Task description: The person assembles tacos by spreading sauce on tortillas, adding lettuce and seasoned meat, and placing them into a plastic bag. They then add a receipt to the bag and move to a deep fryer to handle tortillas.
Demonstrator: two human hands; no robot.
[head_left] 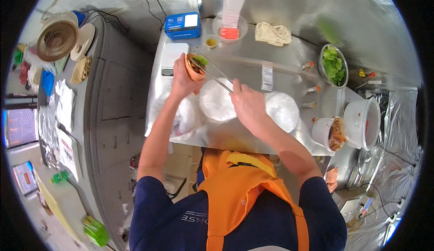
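Steel counter (280, 65), left hand (183, 81) holding filled wrap (195, 67), filling unclear, right hand (246, 104) gripping tongs (214, 75)

A shiny steel counter (289, 77) carried the things. On it stood two covered white bowls (217, 99), a metal bowl of greens (333, 65), a crumpled cloth (272, 33) and a blue box (182, 25).

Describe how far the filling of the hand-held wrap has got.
Done: the tan folded wrap in the left hand already holds reddish filling and green leaves. In hand: the right hand works thin metal tongs at its opening. Left: the wrap is not closed.
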